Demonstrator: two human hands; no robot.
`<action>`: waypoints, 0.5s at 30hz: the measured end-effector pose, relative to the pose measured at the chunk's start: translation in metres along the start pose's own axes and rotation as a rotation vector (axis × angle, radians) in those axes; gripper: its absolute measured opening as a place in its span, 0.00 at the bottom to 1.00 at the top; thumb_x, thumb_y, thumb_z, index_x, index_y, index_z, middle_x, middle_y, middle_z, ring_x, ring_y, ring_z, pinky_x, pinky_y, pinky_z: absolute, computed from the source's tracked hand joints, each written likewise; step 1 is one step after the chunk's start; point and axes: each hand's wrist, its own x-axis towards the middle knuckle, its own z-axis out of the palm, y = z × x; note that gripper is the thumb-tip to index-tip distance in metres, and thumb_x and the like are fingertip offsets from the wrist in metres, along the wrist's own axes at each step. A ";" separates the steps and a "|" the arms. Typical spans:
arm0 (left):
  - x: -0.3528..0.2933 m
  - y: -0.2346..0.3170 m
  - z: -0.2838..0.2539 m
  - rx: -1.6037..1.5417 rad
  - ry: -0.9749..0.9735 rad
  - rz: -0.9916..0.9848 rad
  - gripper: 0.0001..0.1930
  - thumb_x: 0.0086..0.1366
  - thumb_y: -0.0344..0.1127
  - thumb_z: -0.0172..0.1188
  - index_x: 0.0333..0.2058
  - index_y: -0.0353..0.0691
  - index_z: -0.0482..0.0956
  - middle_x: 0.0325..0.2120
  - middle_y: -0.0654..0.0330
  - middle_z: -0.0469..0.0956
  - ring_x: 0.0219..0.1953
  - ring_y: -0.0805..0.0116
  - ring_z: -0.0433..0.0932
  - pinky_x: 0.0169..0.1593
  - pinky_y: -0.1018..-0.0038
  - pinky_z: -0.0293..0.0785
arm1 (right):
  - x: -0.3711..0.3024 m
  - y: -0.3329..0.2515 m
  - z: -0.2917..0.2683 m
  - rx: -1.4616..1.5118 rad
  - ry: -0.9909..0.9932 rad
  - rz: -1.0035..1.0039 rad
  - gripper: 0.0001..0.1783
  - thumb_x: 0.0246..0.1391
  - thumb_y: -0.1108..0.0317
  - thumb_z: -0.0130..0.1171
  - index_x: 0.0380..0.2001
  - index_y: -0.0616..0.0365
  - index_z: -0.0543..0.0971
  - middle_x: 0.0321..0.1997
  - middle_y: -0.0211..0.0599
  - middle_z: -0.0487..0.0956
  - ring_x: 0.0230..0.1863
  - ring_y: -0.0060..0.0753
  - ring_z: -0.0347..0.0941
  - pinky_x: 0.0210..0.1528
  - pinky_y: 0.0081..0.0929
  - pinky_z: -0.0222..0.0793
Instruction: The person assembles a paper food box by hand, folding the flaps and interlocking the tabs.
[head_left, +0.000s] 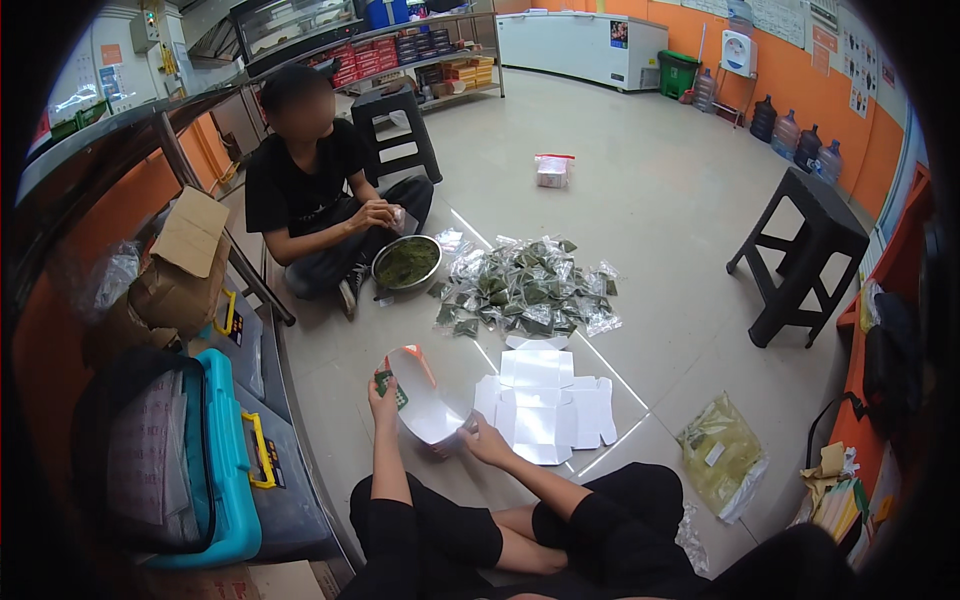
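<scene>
Between my two hands is a bent, partly folded carton (430, 408), white inside with orange and green printing outside. My left hand (383, 397) grips its left edge, the thumb on the printed side. Closed on the lower right edge is my right hand (486, 441). Flat, unfolded white cartons (535, 400) lie on the floor just right of the held one. Beyond them spreads a heap of small clear packets (525, 288) with dark green contents. A seated person (318, 190) at the far left holds a small clear bag (398, 219) above a metal bowl (390, 288) of green stuff.
A large clear bag with yellow-green contents (722, 452) lies at right. Black stools (808, 235) stand right and back left. A small wrapped pack (553, 171) sits farther off. Lidded bins (228, 470) and a torn cardboard box (165, 290) line the left; an orange shelf (900, 270) edges the right.
</scene>
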 end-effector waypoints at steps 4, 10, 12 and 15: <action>0.022 -0.026 -0.038 0.185 0.144 0.033 0.25 0.59 0.30 0.60 0.53 0.40 0.60 0.46 0.58 0.67 0.47 0.66 0.70 0.48 0.71 0.69 | -0.015 -0.034 0.008 0.084 -0.029 -0.131 0.38 0.55 0.55 0.53 0.63 0.62 0.53 0.37 0.51 0.77 0.34 0.45 0.76 0.40 0.38 0.69; 0.017 -0.028 -0.024 0.190 0.075 -0.061 0.29 0.54 0.23 0.56 0.53 0.37 0.55 0.45 0.54 0.67 0.46 0.66 0.71 0.46 0.74 0.71 | -0.022 -0.034 -0.006 -0.296 -0.115 -0.147 0.33 0.54 0.57 0.54 0.63 0.44 0.58 0.47 0.50 0.71 0.38 0.53 0.74 0.42 0.42 0.70; 0.016 -0.033 -0.023 0.212 0.090 -0.044 0.34 0.51 0.25 0.59 0.55 0.37 0.51 0.49 0.51 0.61 0.50 0.62 0.67 0.50 0.71 0.67 | -0.024 -0.030 -0.006 -0.317 -0.210 -0.227 0.31 0.54 0.58 0.54 0.61 0.39 0.60 0.51 0.51 0.68 0.40 0.55 0.73 0.42 0.44 0.71; 0.018 -0.045 -0.034 0.405 0.193 -0.055 0.42 0.48 0.28 0.62 0.57 0.35 0.44 0.55 0.46 0.52 0.56 0.55 0.60 0.57 0.67 0.62 | -0.027 -0.035 0.006 -0.389 -0.247 -0.265 0.31 0.55 0.59 0.53 0.62 0.39 0.59 0.51 0.51 0.67 0.40 0.54 0.73 0.41 0.44 0.71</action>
